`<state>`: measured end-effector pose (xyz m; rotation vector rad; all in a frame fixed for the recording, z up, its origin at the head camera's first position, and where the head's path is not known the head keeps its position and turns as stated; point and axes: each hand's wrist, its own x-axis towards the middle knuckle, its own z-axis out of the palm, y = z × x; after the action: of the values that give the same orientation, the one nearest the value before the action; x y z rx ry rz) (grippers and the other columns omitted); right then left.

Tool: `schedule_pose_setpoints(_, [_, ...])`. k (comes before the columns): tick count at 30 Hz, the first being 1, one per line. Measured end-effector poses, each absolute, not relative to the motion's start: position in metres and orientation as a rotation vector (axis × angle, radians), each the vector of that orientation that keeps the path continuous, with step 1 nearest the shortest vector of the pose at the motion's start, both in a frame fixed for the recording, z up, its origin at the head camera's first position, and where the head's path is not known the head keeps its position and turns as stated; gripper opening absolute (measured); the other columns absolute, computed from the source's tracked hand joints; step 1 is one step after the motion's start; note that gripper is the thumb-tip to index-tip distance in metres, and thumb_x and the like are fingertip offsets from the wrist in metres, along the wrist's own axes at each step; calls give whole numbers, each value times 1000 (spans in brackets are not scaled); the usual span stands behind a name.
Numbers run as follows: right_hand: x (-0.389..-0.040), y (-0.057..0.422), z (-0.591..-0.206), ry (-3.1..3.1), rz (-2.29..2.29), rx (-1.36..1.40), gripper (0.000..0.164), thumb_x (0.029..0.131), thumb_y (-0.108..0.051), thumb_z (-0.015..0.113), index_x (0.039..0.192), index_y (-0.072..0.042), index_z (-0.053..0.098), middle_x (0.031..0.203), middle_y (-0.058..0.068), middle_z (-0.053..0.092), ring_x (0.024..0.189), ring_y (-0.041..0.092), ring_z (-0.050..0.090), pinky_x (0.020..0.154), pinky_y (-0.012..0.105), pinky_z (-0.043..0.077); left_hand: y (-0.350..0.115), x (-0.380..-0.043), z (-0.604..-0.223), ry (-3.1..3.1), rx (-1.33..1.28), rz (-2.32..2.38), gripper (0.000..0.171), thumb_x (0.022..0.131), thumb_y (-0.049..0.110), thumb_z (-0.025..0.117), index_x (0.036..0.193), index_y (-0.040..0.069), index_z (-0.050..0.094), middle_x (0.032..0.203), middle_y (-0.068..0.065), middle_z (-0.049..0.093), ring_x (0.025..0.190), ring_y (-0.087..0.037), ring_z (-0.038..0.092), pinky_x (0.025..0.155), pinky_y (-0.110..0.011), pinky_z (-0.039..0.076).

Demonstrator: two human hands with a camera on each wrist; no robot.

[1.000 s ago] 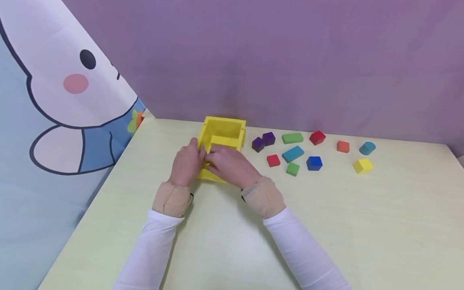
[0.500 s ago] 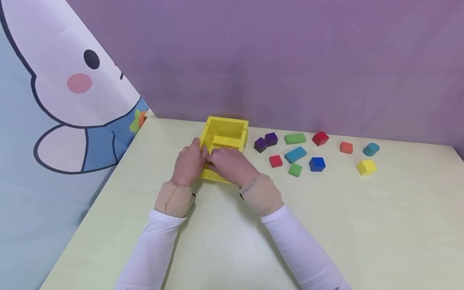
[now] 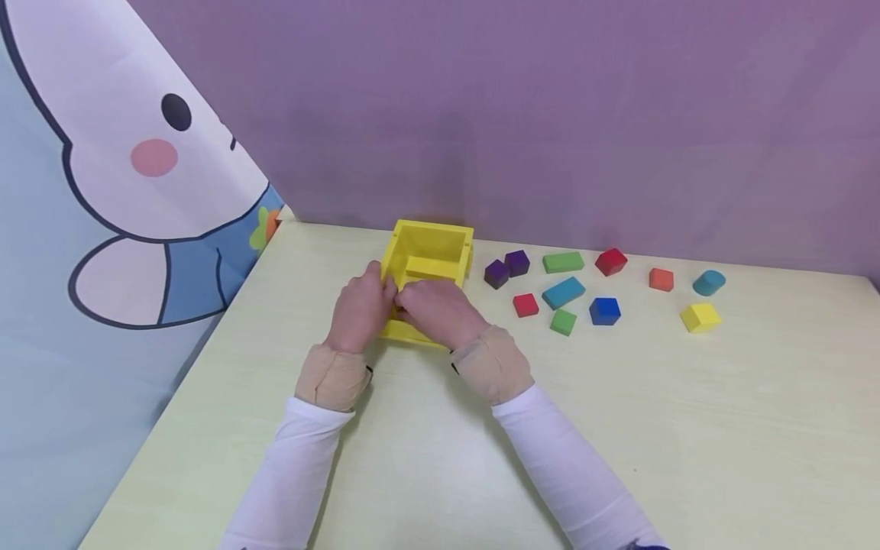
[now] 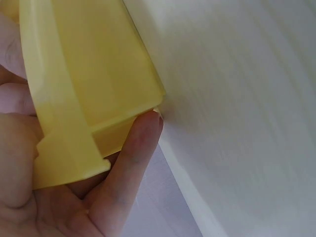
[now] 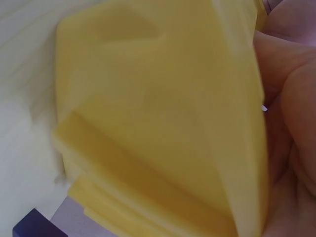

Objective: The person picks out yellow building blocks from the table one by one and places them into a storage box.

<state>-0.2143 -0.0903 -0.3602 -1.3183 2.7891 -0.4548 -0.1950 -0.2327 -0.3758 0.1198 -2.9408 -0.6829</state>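
A yellow box, open at the top, stands on the table at the back, left of the blocks. My left hand grips its left wall. In the left wrist view one finger lies along the outside of the box, while other fingers are on the wall's far side. My right hand reaches over the front part of the box with bent fingers, its fingertips close to the left hand's. In the right wrist view the box wall hides those fingertips, and I cannot tell what they hold.
Right of the box lie two purple cubes, green blocks, red blocks, a light blue block, a blue cube, an orange block, a teal cylinder and a yellow block. A purple backdrop rises behind.
The head view has shifted slightly, so everything sits a little further right. Both hands stay at the box, with small finger movements of the right hand.
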Motion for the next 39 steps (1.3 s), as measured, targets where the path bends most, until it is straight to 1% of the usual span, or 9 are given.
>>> schedule_pose_setpoints(5, [-215,-90,-360,2805,-433,-1332,19,92,-27,51,81,-18,64,66,-5,51,66,12,48,64,23,39,-232,-195,-376,-2925,113,-679,24,95,26,33,90,5,43,65,-13,49,54,-26,48,48,-36,40])
schedule_pose_setpoints(9, [-215,-90,-360,2800,-444,-1351,20,92,-28,51,82,-18,64,67,-5,52,66,12,48,63,22,39,-233,-195,-376,-2923,108,-670,24,95,26,33,91,4,43,66,-13,49,55,-26,49,49,-36,40])
schedule_pose_setpoints(14, [-215,-88,-362,2777,-506,-1415,18,91,-30,52,86,-19,66,71,-8,53,68,9,48,65,20,39,-233,-195,-377,-2917,101,-661,25,95,27,32,90,5,42,66,-14,49,55,-28,49,49,-38,40])
schedule_pose_setpoints(25, [-212,-83,-362,2750,-588,-1533,15,91,-25,53,87,-18,66,77,-9,54,71,7,47,69,17,38,-235,-196,-380,-2903,78,-660,27,95,28,32,90,4,43,65,-14,49,55,-28,49,48,-38,39])
schedule_pose_setpoints(32, [-207,-77,-360,2729,-639,-1621,15,90,-28,55,93,-18,65,86,-8,57,79,6,47,76,16,38,-236,-195,-380,-2894,49,-667,25,95,26,33,89,3,43,63,-13,48,51,-25,48,44,-34,38])
schedule_pose_setpoints(39, [-203,-69,-356,2720,-626,-1621,22,90,-31,54,102,-15,64,94,-5,58,86,9,47,82,17,38,-235,-194,-377,-2898,31,-689,25,95,25,34,89,3,43,62,-11,48,50,-22,47,43,-33,37])
